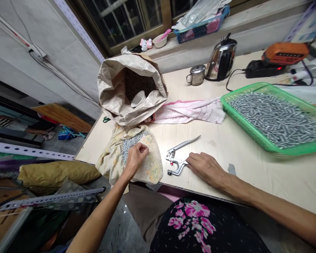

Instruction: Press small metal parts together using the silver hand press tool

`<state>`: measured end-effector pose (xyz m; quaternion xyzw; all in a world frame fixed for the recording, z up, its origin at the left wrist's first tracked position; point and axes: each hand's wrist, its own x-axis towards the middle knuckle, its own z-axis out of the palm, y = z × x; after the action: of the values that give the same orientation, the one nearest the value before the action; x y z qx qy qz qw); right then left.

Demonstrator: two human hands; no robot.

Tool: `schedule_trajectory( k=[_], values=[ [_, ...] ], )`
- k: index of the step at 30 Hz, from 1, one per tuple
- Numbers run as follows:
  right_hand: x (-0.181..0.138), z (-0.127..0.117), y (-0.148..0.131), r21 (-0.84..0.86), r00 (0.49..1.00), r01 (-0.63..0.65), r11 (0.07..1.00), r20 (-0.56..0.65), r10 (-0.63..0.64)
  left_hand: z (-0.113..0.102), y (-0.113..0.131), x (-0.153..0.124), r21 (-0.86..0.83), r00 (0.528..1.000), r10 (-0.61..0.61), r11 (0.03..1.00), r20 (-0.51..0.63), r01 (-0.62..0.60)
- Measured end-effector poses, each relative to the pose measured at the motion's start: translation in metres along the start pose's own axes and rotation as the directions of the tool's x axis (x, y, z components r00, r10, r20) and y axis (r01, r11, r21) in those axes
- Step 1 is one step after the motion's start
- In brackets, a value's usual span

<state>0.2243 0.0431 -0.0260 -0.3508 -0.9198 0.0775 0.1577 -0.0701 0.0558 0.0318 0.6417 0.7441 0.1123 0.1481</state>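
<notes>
My left hand point(136, 156) is closed in a pinch above a yellowish patterned cloth point(153, 171) at the table's front edge. What its fingers hold, if anything, is too small to make out. Beside that hand, a heap of small silvery metal pieces point(129, 143) lies on the cloth. To the right, silver snap pliers point(179, 165) rest on the table with their handles spread apart. My right hand point(204, 168) lies on the tabletop with its fingers closed around the end of the lower handle.
A large open sack point(113, 84) holds dark material and a white cup point(138, 99). A pink-white towel point(192, 111) lies beside it. At right, a green basket point(252, 130) is full of metal pieces. Behind stand a metal mug point(197, 75), a kettle point(218, 61) and an orange battery point(285, 52).
</notes>
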Motion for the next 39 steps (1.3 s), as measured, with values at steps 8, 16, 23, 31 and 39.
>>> schedule_trajectory(
  k=[8, 16, 23, 31, 39],
  values=[
    [0.000, -0.002, 0.003, -0.034, 0.999, -0.003, 0.999, 0.047, 0.005, 0.040, 0.022, -0.052, -0.144, 0.947, 0.319, 0.936, -0.031, -0.320],
    [-0.001, 0.000, 0.001, -0.059, 1.000, 0.017, 0.998, -0.015, -0.018, 0.032, 0.035, -0.043, -0.602, 0.948, -0.007, 0.771, 0.318, 0.207],
    [-0.004, -0.013, -0.004, -0.141, 0.991, 0.062, 0.988, -0.108, -0.078, 0.045, 0.047, -0.053, -0.681, 0.911, -0.143, 0.622, 0.387, 0.387],
    [-0.011, -0.018, -0.006, -0.154, 0.981, 0.074, 0.985, -0.165, -0.099, 0.056, 0.046, -0.058, -0.614, 0.911, -0.149, 0.696, 0.385, 0.374],
    [-0.013, -0.005, 0.002, -0.092, 0.993, 0.034, 0.995, -0.108, -0.044, 0.064, 0.045, -0.047, -0.546, 0.867, -0.193, 0.708, 0.460, 0.448]
  ],
)
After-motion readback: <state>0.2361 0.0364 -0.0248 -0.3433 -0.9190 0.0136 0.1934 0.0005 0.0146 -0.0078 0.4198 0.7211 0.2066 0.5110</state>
